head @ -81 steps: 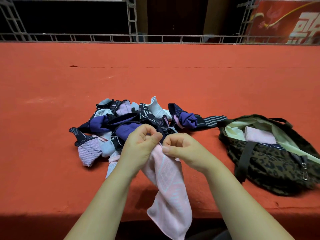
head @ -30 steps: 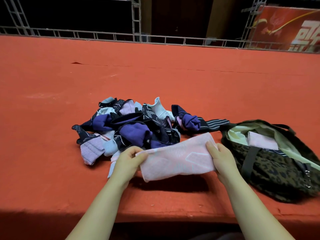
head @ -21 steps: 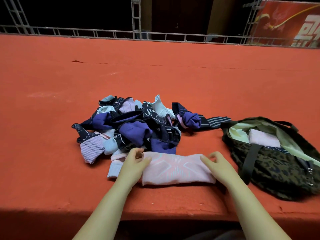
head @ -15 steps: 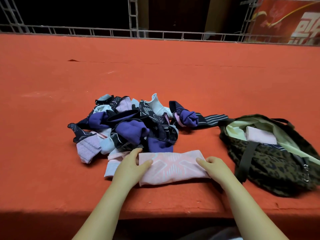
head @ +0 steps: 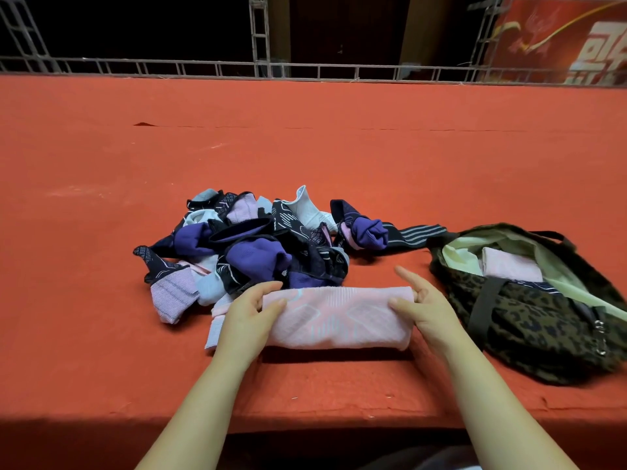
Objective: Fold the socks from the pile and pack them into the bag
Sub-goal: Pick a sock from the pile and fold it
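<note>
A pink sock (head: pixel 339 317) lies flat and crosswise on the red table (head: pixel 305 147), close to its near edge. It appears doubled over, with a pale line pattern across its upper face.

The left hand (head: pixel 249 315) grips the sock's left end: the thumb lies on top of the fabric and the fingers curl over the far edge. The right hand (head: pixel 424 307) holds the right end, the thumb pressing on the top surface near the corner. Its forefinger points away, straight and clear of the fabric; whether the remaining fingers curl under the sock cannot be determined.

The sock pile (head: pixel 258 249) sits directly behind the pink sock, touching or almost touching its far edge. It contains purple, dark patterned, pale blue and pink striped socks, tangled together. A dark sock with grey stripes (head: pixel 412 234) trails from the pile's right side toward the bag.

The bag (head: pixel 543 317), leopard-patterned with a pale green lining, lies open on the table to the right, near the right hand. A folded pink sock (head: pixel 510 268) rests inside it. A dark strap crosses the front.

A metal rail (head: pixel 305 67) runs along the table's far edge.
</note>
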Motion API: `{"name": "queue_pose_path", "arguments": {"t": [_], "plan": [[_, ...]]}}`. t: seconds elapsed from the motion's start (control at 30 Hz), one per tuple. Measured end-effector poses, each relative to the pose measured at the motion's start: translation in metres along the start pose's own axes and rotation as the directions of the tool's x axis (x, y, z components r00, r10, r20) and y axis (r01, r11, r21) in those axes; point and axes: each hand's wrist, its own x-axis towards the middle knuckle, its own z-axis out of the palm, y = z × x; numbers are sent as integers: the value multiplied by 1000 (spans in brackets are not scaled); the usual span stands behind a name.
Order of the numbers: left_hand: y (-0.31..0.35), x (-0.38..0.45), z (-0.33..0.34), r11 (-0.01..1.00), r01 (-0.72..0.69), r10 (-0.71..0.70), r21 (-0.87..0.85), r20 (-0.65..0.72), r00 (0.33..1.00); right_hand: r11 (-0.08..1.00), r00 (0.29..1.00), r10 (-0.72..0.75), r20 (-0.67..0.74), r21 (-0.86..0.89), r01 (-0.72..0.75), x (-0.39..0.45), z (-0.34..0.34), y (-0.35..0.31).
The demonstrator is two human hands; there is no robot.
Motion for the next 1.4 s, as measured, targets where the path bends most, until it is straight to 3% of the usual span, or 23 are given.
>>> {"name": "queue_pose_path", "arguments": {"t": [0.1,0.27,0.33,0.43,0.5,0.57,0.6,0.7,0.77,0.9,1.0,1.07,1.13,1.2,1.27,1.3,1.4], "plan": [[4,1,-7,990,-23,31,138,-54,998,951,999,-40,1,-308,38,-3,-6,-13],[9,6,-16,880,-187,186,436,45,981,756,988,-145,47,-639,141,-11,-11,-30],[10,8,-17,888,-263,255,377,71,964,831,984,-169,62,-528,176,-17,-16,-36],[18,1,-13,988,-144,132,58,176,976,963,985,-151,78,-213,165,-26,-15,-49],[20,-2,-12,997,-78,76,-3,294,953,932,981,-191,10,-311,185,-23,-12,-51],[22,-4,-11,999,-53,43,7,477,878,857,964,-260,-48,-471,208,-20,-5,-54],[23,-5,-9,1000,-27,13,15,594,804,836,958,-286,-36,-497,231,-20,-1,-59],[26,-8,4,998,55,-61,37,831,553,779,947,-285,151,-540,320,-23,11,-78],[28,-10,20,997,80,-35,-6,862,505,727,926,-231,299,-579,369,-24,18,-89],[40,-17,48,955,239,16,-178,831,555,651,897,-168,409,-637,412,-15,25,-102],[40,-23,59,916,280,48,-289,769,637,623,941,-139,309,-711,325,-6,17,-97],[35,-23,59,865,283,86,-415,677,731,664,973,-113,203,-713,226,-6,7,-87],[30,-20,54,794,286,109,-536,588,802,807,997,-66,48,-584,81,-12,-1,-68],[27,-17,49,720,292,123,-630,529,840,950,988,131,-79,-274,-148,-21,-2,-48],[26,-16,46,662,321,91,-677,498,862,935,935,355,-26,-3,-355,-32,3,-29],[26,-16,45,643,334,70,-689,488,870,911,913,406,43,53,-408,-39,8,-22],[26,-19,47,643,339,30,-687,465,885,937,943,304,132,134,-321,-61,28,-13]]}}
